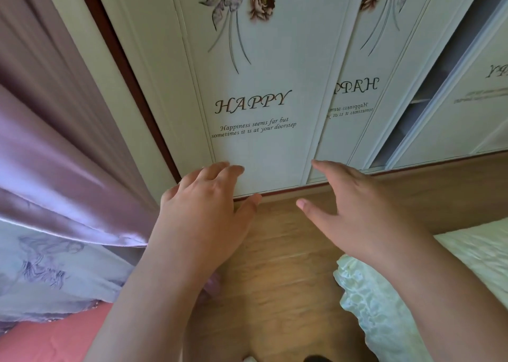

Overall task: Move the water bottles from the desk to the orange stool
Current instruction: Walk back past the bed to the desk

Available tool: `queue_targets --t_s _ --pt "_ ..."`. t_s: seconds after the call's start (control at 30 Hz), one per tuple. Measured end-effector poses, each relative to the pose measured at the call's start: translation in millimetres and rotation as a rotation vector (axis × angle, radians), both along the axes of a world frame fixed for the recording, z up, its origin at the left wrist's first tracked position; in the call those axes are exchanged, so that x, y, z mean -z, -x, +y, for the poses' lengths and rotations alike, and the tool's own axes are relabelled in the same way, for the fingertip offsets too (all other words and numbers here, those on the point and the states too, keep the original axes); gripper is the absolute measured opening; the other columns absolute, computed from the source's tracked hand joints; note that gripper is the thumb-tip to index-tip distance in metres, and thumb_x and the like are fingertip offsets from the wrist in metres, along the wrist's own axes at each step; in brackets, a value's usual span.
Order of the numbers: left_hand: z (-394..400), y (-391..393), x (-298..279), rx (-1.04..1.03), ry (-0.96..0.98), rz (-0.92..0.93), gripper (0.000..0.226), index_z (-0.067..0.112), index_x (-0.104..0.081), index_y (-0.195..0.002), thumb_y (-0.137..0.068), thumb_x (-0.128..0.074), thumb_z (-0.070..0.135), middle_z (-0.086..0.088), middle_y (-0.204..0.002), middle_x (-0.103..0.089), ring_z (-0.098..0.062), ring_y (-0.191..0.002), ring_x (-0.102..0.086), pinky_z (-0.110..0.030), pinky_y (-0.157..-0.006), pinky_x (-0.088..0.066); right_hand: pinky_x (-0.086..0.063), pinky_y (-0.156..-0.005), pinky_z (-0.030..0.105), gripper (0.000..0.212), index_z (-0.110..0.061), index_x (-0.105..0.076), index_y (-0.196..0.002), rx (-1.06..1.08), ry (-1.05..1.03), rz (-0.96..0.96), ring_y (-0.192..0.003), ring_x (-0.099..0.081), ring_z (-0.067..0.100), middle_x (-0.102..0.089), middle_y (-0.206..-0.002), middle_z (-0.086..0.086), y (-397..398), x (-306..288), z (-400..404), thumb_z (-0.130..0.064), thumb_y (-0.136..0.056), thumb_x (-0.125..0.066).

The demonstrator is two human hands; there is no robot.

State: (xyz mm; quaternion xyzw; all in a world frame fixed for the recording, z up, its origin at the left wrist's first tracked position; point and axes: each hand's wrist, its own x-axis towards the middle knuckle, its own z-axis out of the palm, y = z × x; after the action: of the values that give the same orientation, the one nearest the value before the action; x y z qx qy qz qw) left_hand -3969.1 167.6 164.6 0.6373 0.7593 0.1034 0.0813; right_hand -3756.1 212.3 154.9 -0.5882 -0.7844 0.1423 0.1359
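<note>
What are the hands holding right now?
Nothing. The left hand and the right hand are both open and empty, fingers spread, reaching out above the wooden floor. No bottle is in view.

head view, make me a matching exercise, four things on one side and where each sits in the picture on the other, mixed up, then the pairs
Things:
1. purple curtain
2. wardrobe door printed HAPPY
3. pale green bedding
4. wooden floor

Places:
A. lower right
B. bottom centre, between the two forearms
C. left edge
D. top centre, beyond both hands

Pairs: 1-C, 2-D, 3-A, 4-B

Both the left hand and the right hand are held out empty with spread fingers. No bottle, desk or stool is in view.
</note>
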Motion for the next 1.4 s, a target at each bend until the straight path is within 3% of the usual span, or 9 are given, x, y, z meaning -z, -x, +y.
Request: queue_targets --t_s 0.43,0.6,0.93,1.23,1.4 --pt "117 -14 15 0.054 0.083 -0.023 0.06 0.049 -0.03 -0.15 -0.094 -0.038 0.068 0.027 -0.159 -0.027 -0.006 -0.15 -0.02 -0.042 -0.12 -0.021 -0.038 -0.112 0.041 0.072 -0.033 -0.031 -0.153 0.026 0.078 0.07 -0.141 -0.038 0.014 -0.037 -0.155 -0.014 -6 28 113 -0.06 -0.091 -0.054" --pt "188 -42 0 0.059 0.031 0.017 0.06 0.048 -0.029 -0.151 -0.095 -0.039 0.067 0.025 -0.159 -0.029 -0.005 -0.149 -0.02 -0.041 -0.12 -0.021 -0.037 -0.105 0.033 0.071 -0.034 -0.028 -0.155 0.023 0.02 0.011 -0.14 -0.039 0.015 -0.034 -0.158 -0.015 -26 13 187 -0.063 -0.093 -0.049" --pt "290 -89 -3 0.089 0.017 0.028 0.06 0.048 -0.029 -0.151 -0.095 -0.039 0.068 0.025 -0.16 -0.027 -0.006 -0.151 -0.02 -0.041 -0.12 -0.022 -0.038 -0.106 0.034 0.071 -0.034 -0.024 -0.156 0.04 0.014 -0.017 -0.141 -0.038 0.015 -0.031 -0.159 -0.014 -75 -5 286 -0.064 -0.095 -0.045" --pt "380 -130 1 0.29 0.008 0.039 0.061 0.047 -0.026 -0.153 -0.097 -0.034 0.069 0.024 -0.162 -0.025 -0.004 -0.151 -0.02 -0.037 -0.12 -0.022 -0.031 -0.115 0.037 0.073 -0.038 -0.024 -0.154 0.231 0.087 0.012 -0.144 -0.035 0.012 -0.031 -0.159 -0.016 -119 -5 338 -0.067 -0.091 -0.048" --pt "444 -156 6 0.455 0.063 0.034 0.06 0.047 -0.024 -0.153 -0.098 -0.034 0.068 0.023 -0.163 -0.022 -0.006 -0.151 -0.019 -0.038 -0.121 -0.021 -0.035 -0.116 0.046 0.075 -0.042 -0.023 -0.153 0.412 0.177 0.004 -0.144 -0.037 0.015 -0.032 -0.159 -0.016 -138 -5 367 -0.069 -0.088 -0.049"
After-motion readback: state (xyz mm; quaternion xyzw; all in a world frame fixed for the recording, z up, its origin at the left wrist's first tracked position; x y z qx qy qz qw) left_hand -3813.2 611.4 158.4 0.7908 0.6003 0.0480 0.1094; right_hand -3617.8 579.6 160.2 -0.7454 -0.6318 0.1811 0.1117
